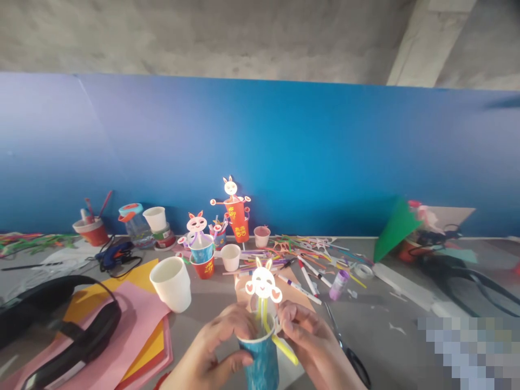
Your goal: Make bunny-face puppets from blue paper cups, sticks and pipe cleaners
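My left hand (221, 344) is closed around the rim of a blue-painted paper cup (262, 363), thumb on the outside and fingers over the edge. A white paper bunny face (263, 281) with upright ears stands above the cup on yellow stems (262, 311) that run down into it. Two round white pieces with reddish hearts sit beside the face. At the right of the rim, my right hand (306, 336) pinches, and its fingertips hide what is between them. A yellow strip (286, 351) sticks out from the cup's side below those fingers.
Behind stand bunny-topped cups, one blue on red (202, 257), one red stack (236, 219). White cups (170, 284), markers (307, 276), a glue stick (339, 284) and a tape roll (363, 271) lie around. Scissors (352, 360) are at right; headphones (77, 325) cover coloured paper (140, 319) at left.
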{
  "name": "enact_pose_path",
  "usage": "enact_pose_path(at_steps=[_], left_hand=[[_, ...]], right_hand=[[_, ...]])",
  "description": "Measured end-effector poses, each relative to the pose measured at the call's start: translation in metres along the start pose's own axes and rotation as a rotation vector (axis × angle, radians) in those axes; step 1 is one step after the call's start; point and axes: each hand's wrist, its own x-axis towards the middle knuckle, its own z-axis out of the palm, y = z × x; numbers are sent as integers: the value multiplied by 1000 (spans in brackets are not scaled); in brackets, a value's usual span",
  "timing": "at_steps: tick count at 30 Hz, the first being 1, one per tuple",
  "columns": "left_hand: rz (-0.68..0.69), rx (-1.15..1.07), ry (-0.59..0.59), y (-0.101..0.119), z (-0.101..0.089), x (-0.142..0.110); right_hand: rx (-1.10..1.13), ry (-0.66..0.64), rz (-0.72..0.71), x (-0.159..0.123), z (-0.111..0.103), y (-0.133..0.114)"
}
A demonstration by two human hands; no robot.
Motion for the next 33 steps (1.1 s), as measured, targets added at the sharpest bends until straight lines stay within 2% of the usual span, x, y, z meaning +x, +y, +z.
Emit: enact_pose_path(at_steps=[7, 14, 19, 24, 33], left_hand=[[-51, -12, 11, 0, -1, -1], [-41, 6, -1, -3, -1, 1], [-31, 1, -24, -7, -2, -1], [-27, 14, -22, -8, -3, -1], [15, 20, -26, -5, -4, 6]], right_hand=[[-200, 34, -68, 1, 2, -13], [-278, -45, -70, 3, -1, -13], [-293, -18, -87, 2, 2, -19], [-272, -93, -94, 3, -3, -17], [-269, -87, -88, 4, -5, -15]])
